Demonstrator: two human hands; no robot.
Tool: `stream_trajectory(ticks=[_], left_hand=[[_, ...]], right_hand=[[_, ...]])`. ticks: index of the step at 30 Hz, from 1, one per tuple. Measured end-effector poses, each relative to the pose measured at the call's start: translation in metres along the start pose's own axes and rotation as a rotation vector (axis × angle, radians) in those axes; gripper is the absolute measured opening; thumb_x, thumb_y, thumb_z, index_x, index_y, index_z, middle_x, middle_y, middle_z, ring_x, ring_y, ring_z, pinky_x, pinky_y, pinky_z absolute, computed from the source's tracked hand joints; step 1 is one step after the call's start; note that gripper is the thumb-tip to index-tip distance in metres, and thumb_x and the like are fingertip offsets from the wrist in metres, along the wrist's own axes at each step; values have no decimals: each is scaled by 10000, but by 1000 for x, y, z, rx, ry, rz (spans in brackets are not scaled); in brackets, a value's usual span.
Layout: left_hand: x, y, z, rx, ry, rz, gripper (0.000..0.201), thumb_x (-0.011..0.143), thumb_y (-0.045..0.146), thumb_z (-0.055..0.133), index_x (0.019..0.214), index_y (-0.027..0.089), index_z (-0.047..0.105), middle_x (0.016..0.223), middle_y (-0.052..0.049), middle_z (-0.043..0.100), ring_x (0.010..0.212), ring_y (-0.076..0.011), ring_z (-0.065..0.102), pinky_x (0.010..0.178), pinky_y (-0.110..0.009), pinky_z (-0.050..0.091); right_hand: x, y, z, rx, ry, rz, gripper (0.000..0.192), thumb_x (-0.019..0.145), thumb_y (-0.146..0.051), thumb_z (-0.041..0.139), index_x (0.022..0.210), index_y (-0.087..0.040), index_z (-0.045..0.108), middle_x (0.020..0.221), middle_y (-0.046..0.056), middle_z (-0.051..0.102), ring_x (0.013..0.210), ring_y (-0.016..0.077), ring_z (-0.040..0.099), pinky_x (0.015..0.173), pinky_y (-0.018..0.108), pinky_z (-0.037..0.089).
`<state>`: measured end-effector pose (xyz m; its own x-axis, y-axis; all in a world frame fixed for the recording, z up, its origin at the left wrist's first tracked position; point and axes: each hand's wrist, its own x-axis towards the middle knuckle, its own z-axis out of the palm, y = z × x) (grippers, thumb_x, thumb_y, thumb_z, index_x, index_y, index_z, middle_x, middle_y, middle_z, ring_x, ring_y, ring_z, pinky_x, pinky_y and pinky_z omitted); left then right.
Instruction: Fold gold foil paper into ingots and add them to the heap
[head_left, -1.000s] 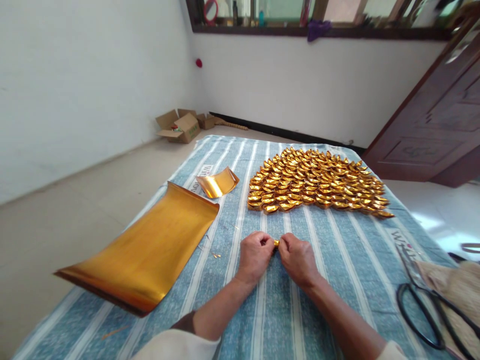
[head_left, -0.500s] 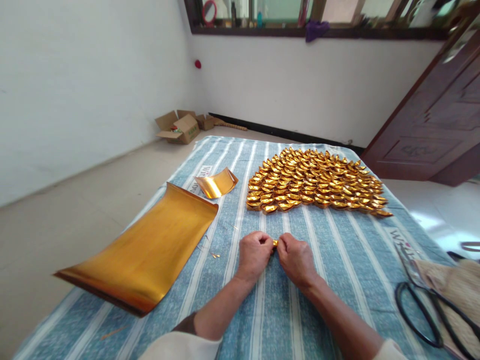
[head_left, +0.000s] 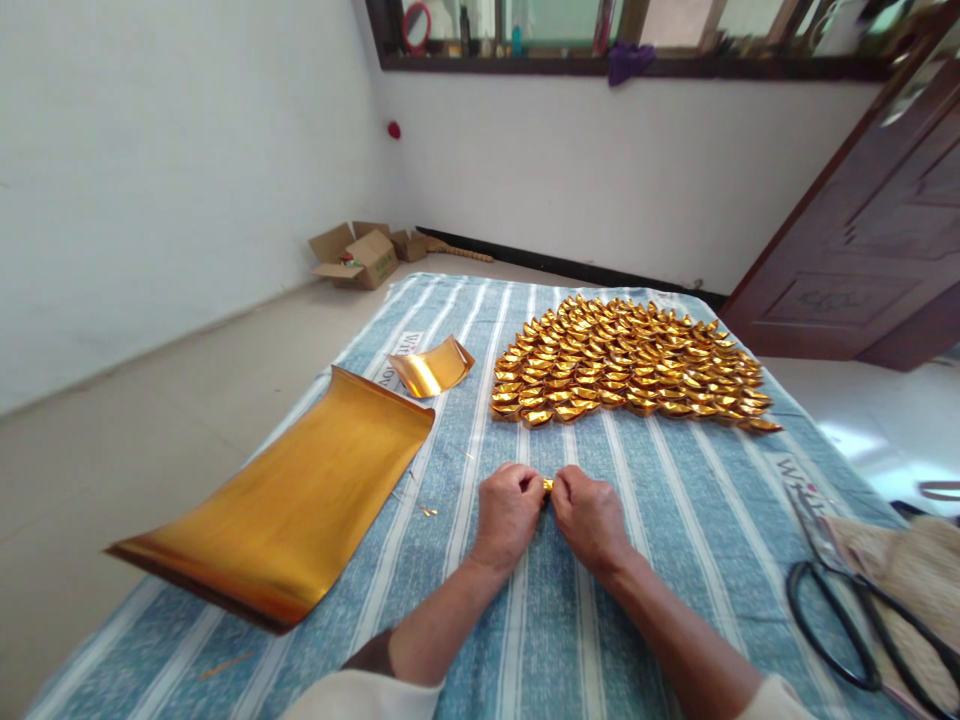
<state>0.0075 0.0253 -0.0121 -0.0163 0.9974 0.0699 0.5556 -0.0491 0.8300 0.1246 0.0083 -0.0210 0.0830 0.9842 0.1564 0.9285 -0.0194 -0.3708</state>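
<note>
Between my two hands is a small piece of gold foil paper [head_left: 548, 486], mostly hidden by the fingers. My left hand [head_left: 510, 510] is closed on its left end, and my right hand [head_left: 592, 515] pinches the right end. Beyond them, many folded gold paper ingots [head_left: 622, 360] stand in tight overlapping rows. To the left lies a large stack of gold foil sheets [head_left: 300, 500], its ends curling up. A smaller curved gold sheet [head_left: 433, 370] rests behind that stack.
A blue-and-white striped cloth [head_left: 465, 640] covers the table. Large black-handled scissors [head_left: 832, 620] lie at the right edge by a beige cloth [head_left: 900, 570]. Thin gold scraps [head_left: 428, 511] are left of my hands. Cardboard boxes [head_left: 367, 258] sit on the floor behind.
Both hands stay in nearly the same place, still pinching the gold foil paper. The whole view has shifted very slightly; nothing else has visibly moved.
</note>
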Motion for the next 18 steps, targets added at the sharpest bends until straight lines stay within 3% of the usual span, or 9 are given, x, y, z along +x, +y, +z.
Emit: stream_trajectory(ticks=[18], left_hand=[[2,2,-1,55,3,9,198,741,112,534,586,175,640,627,5,624,625,-129,570,627,-225,400]], right_hand=[[0,-1,-2,17,-6,19,248,900,-206,433,720,-187,603,561,24,616,487,132,494,517,277,155]])
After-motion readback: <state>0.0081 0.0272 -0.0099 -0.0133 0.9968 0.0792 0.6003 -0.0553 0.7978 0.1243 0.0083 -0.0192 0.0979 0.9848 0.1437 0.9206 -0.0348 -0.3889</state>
